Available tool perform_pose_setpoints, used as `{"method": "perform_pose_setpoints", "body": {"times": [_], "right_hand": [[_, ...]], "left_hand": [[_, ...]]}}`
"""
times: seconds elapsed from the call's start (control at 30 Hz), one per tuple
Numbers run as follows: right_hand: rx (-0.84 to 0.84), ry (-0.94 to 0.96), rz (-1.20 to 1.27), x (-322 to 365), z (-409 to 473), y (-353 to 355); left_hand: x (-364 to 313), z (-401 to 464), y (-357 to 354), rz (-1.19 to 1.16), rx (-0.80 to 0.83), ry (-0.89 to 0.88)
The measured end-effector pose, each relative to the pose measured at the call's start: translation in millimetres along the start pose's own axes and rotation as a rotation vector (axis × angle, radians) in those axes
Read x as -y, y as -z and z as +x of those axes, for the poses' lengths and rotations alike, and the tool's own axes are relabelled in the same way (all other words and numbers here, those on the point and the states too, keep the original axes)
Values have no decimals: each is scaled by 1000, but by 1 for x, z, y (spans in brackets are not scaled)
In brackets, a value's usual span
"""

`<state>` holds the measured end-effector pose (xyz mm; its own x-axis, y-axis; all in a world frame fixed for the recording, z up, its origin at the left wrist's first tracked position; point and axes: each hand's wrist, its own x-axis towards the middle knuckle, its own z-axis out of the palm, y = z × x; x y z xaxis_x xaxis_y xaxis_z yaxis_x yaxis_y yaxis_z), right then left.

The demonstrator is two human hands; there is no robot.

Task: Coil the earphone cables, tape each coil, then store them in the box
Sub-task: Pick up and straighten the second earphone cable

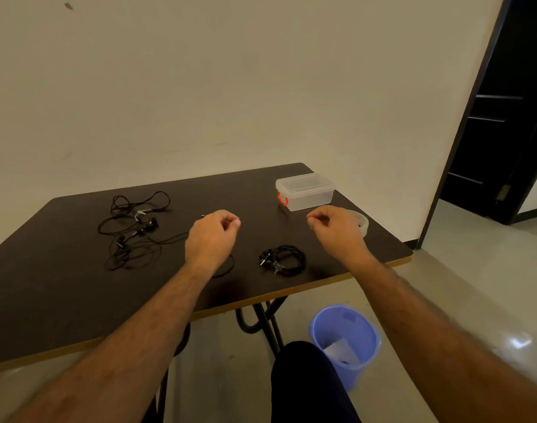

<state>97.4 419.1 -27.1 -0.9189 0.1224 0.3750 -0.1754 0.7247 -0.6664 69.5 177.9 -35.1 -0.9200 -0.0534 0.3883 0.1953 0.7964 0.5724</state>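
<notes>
hovering with fingers curled and nothing visibly held, the left hand (210, 236) and right hand (337, 228) flank the coiled black earphone cable (284, 259), nearer the right; the clear lidded plastic box (305, 192) lies beyond.

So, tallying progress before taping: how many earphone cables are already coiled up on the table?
1. The coiled earphone cable lies near the table's front edge, between the forearms. The rest form a loose tangle at the left; nothing seems hidden.
</notes>
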Motion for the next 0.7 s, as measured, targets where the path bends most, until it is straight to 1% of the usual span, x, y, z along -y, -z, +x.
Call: {"method": "perform_pose_setpoints", "body": {"times": [0.17,0.3,0.4,0.5,0.57,0.7], "right_hand": [[42,52,67,26,5,-22],[163,106,90,56,9,-55],[273,133,75,78,14,-81],[406,131,5,98,18,-106],[456,104,-74,111,21,-124],[491,14,-398,128,25,-160]], "left_hand": [[40,2,33,33,-68,83],[78,-1,55,40,-76,185],[102,-1,68,90,-55,246],[125,3,82,188,-26,294],[142,5,91,296,25,312],[164,7,96,429,222,358]]}}
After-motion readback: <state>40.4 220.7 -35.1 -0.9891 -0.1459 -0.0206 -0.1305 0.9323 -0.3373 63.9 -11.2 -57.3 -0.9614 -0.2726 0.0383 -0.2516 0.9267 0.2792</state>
